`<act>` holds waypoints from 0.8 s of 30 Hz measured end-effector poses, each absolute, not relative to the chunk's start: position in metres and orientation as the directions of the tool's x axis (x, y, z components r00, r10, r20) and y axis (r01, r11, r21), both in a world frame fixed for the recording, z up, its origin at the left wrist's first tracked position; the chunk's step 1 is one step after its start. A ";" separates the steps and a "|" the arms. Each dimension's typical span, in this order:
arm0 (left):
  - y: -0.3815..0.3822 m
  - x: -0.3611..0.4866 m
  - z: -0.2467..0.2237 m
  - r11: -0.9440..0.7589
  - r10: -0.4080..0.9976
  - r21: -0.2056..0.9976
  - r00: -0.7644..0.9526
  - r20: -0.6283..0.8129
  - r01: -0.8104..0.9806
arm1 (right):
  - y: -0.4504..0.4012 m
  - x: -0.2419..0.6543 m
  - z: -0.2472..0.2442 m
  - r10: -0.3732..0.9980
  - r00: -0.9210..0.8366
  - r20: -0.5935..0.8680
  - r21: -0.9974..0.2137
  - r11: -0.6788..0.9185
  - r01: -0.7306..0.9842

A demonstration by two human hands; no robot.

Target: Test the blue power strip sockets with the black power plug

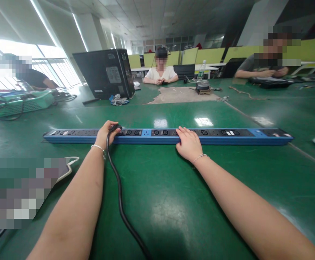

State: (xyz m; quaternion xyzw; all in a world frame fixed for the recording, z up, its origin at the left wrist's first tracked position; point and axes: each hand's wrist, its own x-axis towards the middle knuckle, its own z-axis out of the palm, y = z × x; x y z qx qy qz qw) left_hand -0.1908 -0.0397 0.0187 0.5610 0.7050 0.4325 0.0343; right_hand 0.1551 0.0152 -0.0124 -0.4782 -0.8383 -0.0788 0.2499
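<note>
Plug [116, 127] at power strip [130, 140]
My left fingers [113, 130] clamp the plug; my right fingers [183, 133] rest together on the strip.

The left hand [107, 134] has its fingers around the black plug [116, 127] of a thick black cable [119, 191], right at the top face of a long blue power strip [146, 140]. The right hand [189, 143] lies flat across the strip, near its middle. Over on the far side of the green bench [157, 180], a person in a white top [160, 74] sits beyond a black computer case [104, 74].
</note>
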 end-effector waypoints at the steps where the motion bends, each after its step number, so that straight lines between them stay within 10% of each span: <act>1: -0.039 -0.193 0.016 -0.019 0.824 0.643 -0.352 0.444 0.765 | 0.015 0.155 -0.012 0.761 -0.419 0.495 -0.104 0.531 0.841; 24: -0.043 -0.203 -0.003 -0.048 0.842 0.418 -0.188 0.506 0.907 | 0.016 0.155 -0.012 0.766 -0.425 0.483 -0.085 0.524 0.847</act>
